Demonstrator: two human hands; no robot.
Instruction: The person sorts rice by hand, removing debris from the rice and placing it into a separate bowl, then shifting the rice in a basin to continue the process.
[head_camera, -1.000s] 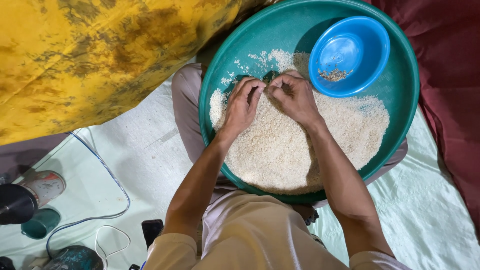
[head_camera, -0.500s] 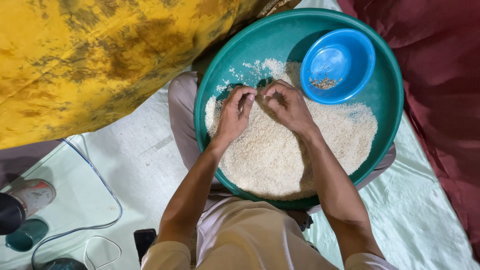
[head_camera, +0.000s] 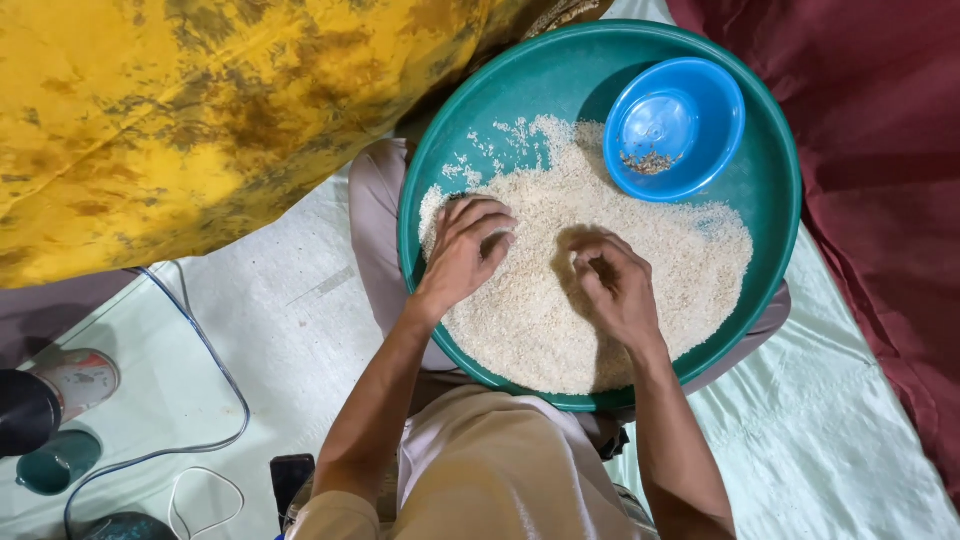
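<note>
A big round green tray (head_camera: 780, 190) rests on my lap, half covered with white rice (head_camera: 560, 300). My left hand (head_camera: 468, 250) lies flat on the rice at the tray's left side, fingers spread. My right hand (head_camera: 612, 282) hovers on the rice in the middle, fingers curled and pinched together; whether it holds grains is too small to tell. A small blue bowl (head_camera: 678, 125) sits in the tray's upper right with a few dark bits in it.
A yellow patterned cloth (head_camera: 200, 110) fills the upper left. A dark red cloth (head_camera: 880, 180) lies to the right. On the pale sheet at the left are a thin cable (head_camera: 215, 360), a dark cup (head_camera: 55, 460) and a bottle (head_camera: 60, 390).
Both hands have drawn back from the tray's far edge toward me. My right hand has moved away from the left and curled its fingers over the rice.
</note>
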